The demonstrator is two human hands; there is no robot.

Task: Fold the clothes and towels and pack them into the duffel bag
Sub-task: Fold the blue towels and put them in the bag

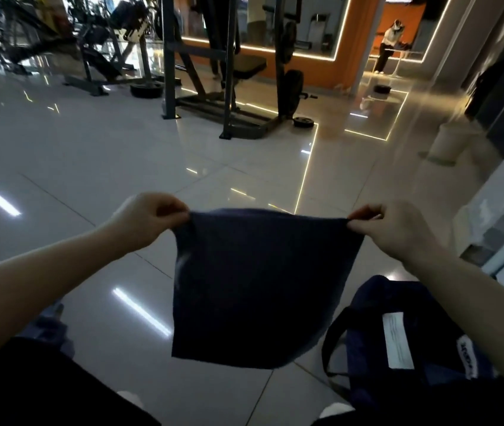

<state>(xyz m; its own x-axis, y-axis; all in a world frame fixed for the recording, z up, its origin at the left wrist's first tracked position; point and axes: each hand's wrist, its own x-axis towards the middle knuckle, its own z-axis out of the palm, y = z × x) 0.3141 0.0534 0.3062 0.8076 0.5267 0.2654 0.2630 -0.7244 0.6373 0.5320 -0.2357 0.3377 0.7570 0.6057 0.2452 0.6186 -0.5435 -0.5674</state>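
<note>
Your left hand (147, 215) is raised in front of you, its fingers curled in a pinch on the upper left corner of a dark navy towel (260, 287). The towel hangs flat and spread between both hands, its top edge pulled fairly taut and its lower edge free in the air above the glossy tiled floor (90, 167). Your right hand (393, 227) pinches the upper right corner in the same way, fingertips closed on the cloth. Below your right forearm, to the right of the hanging towel and apart from it, the navy duffel bag (404, 342) sits low down, with a white label on it and a dark strap looping off its left side. Farther back on the floor stands a dark metal weight rack (229, 87) with a bench, and a black weight plate (303, 122) lies flat near its right foot. A pale bin (447, 142) stands by the right wall.
</note>
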